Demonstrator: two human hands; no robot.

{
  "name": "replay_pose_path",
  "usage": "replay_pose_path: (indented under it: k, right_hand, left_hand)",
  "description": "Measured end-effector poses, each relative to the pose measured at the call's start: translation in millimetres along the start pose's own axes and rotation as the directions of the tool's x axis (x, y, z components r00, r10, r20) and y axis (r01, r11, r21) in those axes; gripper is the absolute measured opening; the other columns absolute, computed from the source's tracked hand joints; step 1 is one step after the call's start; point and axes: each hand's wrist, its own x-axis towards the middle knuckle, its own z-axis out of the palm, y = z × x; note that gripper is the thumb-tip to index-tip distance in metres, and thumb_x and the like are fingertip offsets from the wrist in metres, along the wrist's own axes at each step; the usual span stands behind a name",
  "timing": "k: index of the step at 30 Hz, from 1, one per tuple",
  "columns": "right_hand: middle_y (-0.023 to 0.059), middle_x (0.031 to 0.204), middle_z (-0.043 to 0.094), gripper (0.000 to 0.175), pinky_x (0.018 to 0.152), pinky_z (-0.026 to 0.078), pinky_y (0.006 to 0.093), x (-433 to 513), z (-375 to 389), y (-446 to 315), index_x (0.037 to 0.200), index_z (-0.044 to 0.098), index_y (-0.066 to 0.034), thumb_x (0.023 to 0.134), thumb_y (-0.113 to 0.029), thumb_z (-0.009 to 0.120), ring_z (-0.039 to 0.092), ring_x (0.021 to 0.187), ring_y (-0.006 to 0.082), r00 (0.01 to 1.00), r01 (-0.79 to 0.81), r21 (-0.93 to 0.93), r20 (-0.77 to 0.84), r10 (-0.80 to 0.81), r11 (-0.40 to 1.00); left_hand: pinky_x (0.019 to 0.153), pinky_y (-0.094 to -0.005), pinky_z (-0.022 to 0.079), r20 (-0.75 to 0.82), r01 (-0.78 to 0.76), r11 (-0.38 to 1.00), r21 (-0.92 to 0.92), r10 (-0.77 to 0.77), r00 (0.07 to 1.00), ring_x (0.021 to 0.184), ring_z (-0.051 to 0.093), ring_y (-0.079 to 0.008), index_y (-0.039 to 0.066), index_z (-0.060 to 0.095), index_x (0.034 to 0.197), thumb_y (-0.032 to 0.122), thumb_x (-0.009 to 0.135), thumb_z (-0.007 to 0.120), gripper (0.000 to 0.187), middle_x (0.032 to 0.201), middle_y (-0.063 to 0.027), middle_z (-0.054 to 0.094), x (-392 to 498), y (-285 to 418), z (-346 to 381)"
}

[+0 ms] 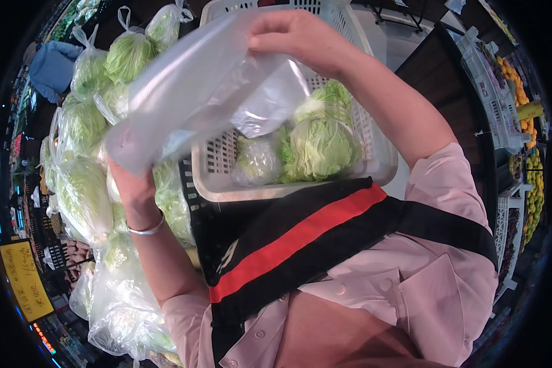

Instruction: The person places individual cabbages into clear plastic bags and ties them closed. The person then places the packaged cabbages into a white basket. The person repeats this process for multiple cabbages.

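A clear plastic bag (pixel 184 83), blurred, stretches between my two hands above a white plastic crate (pixel 257 195). My right hand (pixel 299 37) pinches its upper edge between thumb and fingers. At the bag's lower left end is my left hand (pixel 131 179), wearing a bracelet at the wrist; film covers its fingers, which show only faintly through it. Inside the crate lie green lettuce heads (pixel 324 149) and a round pale vegetable (pixel 256 161) wrapped in film. Another piece of shiny clear film (pixel 273 103) hangs over them, beneath the bag.
Bagged leafy heads (pixel 83 193) are piled left of the crate, with more knotted bags (pixel 124 294) nearer me. A black crate (pixel 211 230) sits under the white one's near edge. Fruit displays (pixel 520 87) line the right; a person's blue jacket (pixel 53 66) shows far left.
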Motion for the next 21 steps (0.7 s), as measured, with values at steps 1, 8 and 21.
replay_pose_path:
  k: [1, 8, 21]
  right_hand:
    - [0.0039, 0.087, 0.067, 0.023, 0.078, 0.047, 0.0264, -3.3, -8.0, 3.2, 0.098, 0.069, -0.0016, 0.085, -0.021, 0.065, 0.060, 0.079, 0.0112, 0.999, -0.009, -0.034, -0.031, 0.008, 0.999]
    - [0.0025, 0.077, 0.065, 0.018, 0.062, 0.045, 0.0228, -30.8, -30.6, 31.2, 0.094, 0.067, -0.0017, 0.086, -0.017, 0.066, 0.058, 0.068, 0.0093, 0.965, -0.261, 0.322, 0.067, 0.253, 0.910]
    - [-0.0037, 0.068, 0.056, 0.020, 0.058, 0.041, 0.0239, -46.8, 23.1, 55.6, 0.069, 0.059, -0.0078, 0.071, -0.011, 0.078, 0.050, 0.064, 0.0067, 0.965, -0.257, 0.261, 0.118, 0.233, 0.931]
  left_hand:
    - [0.081, -0.0262, 0.045, 0.010, 0.004, 1.000, 0.019, -0.004, 1.000, 0.087, 0.057, -0.0114, 0.000, 0.064, 0.102, 0.019, 0.084, 0.072, 0.027, 0.093, -0.0003, 0.064, -1.8, -4.0, 0.0]
    - [0.077, -0.0256, 0.045, 0.118, 0.299, 0.945, -0.135, -0.285, 0.951, 0.084, 0.056, -0.0109, 0.002, 0.060, 0.113, 0.025, 0.087, 0.070, 0.036, 0.097, -0.0011, 0.064, -5.6, -18.4, -0.3]
    - [0.068, -0.0233, 0.047, 0.353, 0.240, 0.967, -0.087, -0.196, 0.915, 0.078, 0.061, -0.0104, 0.006, 0.059, 0.097, 0.011, 0.091, 0.061, 0.008, 0.090, -0.0019, 0.063, -37.8, -27.6, 114.9]
